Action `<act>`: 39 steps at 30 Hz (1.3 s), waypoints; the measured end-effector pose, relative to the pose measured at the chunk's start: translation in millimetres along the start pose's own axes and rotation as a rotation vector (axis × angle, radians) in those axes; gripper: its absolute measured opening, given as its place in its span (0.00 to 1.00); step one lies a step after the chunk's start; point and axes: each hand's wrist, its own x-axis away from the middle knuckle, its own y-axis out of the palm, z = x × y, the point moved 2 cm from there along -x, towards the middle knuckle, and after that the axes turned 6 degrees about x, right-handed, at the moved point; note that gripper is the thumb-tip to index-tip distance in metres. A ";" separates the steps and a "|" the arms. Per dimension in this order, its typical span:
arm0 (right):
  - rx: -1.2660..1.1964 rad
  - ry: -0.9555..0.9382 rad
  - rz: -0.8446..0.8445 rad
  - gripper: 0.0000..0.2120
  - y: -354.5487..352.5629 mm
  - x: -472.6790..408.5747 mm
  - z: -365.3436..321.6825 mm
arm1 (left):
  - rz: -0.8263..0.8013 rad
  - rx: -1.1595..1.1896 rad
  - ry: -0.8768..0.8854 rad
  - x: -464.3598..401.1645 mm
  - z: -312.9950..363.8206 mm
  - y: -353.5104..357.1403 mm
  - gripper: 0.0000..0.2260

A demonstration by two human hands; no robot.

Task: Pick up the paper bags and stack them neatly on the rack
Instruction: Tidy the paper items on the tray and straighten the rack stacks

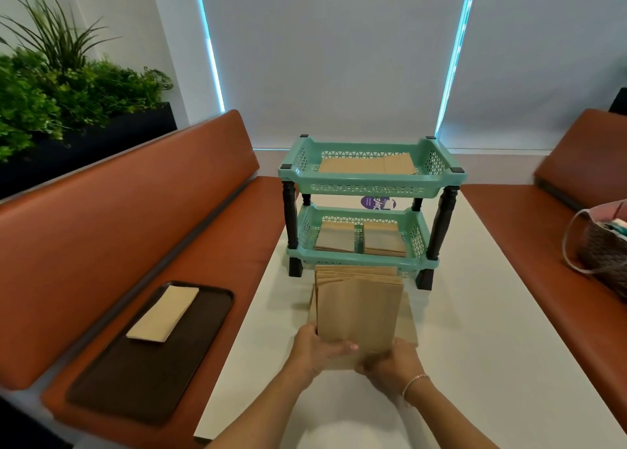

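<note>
Head view, read from left to right. Far left: a planter [101, 132] of green foliage behind an orange bench [118, 217]. On the bench seat lies a dark tray [112, 380] bearing one flat paper bag [163, 314]. Centre: a white table [475, 329] carrying a mint-green two-tier rack [369, 190] on black posts. The upper tier holds a flat layer of brown bags [368, 164]; the lower tier holds two low piles of brown bags [361, 239] side by side. Just in front of the rack, a stack of paper bags [358, 309] is held on end, its far edge at the rack's lower tier; further brown paper shows flat on the table behind and beside it. The left hand [314, 346] grips the stack's near left corner, thumb across the front face. The right hand [393, 363] grips the near right corner, fingers curled under the edge; a thin bracelet [415, 380] circles its wrist. The two hands sit close together, both clamped on the same stack. Right: a second orange bench [543, 231] with a woven handbag [600, 248] resting on its seat at the frame edge.
</note>
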 end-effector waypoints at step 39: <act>-0.254 -0.065 0.148 0.18 -47.4 -2.2 24.2 | -0.002 0.080 0.130 -0.5 15.9 -35.0 0.17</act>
